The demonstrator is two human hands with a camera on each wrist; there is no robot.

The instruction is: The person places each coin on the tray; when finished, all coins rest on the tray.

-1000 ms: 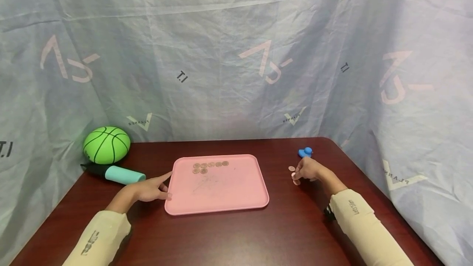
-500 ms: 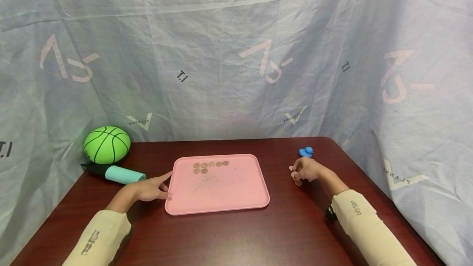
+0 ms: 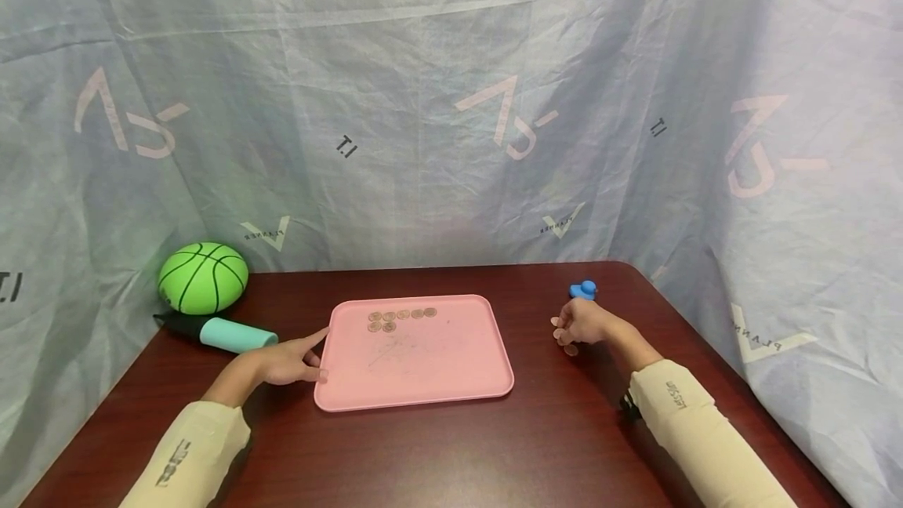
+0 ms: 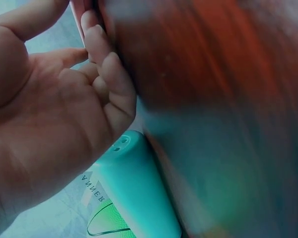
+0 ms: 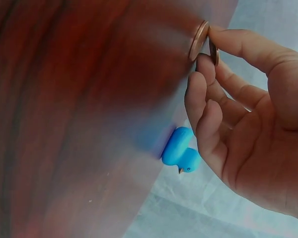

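Note:
In the head view my left hand (image 3: 289, 359) holds the left rim of a pink tray (image 3: 423, 363), its thumb over the edge. The fingers bend at the tray's side in the left wrist view. Copper coins (image 3: 403, 314) lie in two rows at the tray's far left. At the table's right, my right hand (image 3: 591, 323) pinches a coin (image 5: 214, 52) at its fingertips. Another coin (image 5: 198, 40) is beside the thumb tip in the right wrist view. In the head view one coin (image 3: 571, 350) lies on the table just below the fingers.
A blue toy duck (image 3: 583, 290) sits just beyond my right hand. At the left stand a green ball (image 3: 203, 278) and a turquoise bottle-like cylinder with a black end (image 3: 237, 335). Grey printed cloth (image 3: 423, 132) hangs behind the dark red table (image 3: 423, 453).
My right fingers have spread and shifted slightly among the coins, and the nearest coin sits a little further right. My left hand and the tray hold still.

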